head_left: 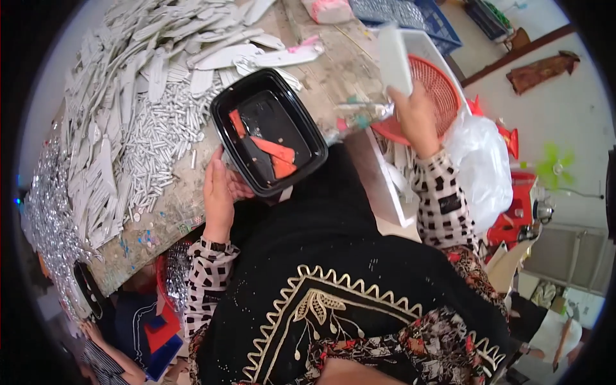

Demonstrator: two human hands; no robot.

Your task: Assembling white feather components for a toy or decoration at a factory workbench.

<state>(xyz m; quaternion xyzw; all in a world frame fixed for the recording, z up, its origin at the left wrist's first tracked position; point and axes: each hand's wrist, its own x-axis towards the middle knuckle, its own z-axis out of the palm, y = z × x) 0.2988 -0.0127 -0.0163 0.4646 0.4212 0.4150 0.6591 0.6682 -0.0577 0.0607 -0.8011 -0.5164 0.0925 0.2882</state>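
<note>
My left hand grips a black plastic food container by its near left side, with some fingers hidden beneath it. The container is tilted over the table's front edge. Inside lie several red pieces that look like cut watermelon, along with small crumbs. Off to the right, my right hand is closed on the lower end of a pale, flat, lid-like piece, blurred at its top and held upright. That hand is in front of an orange-red plastic basket.
White flat strips and small silvery-white tubes are heaped across the worn table. Silver tinsel hangs at its left edge. A white drawer-like box and a clear plastic bag are at right. Another person's arm shows lower left.
</note>
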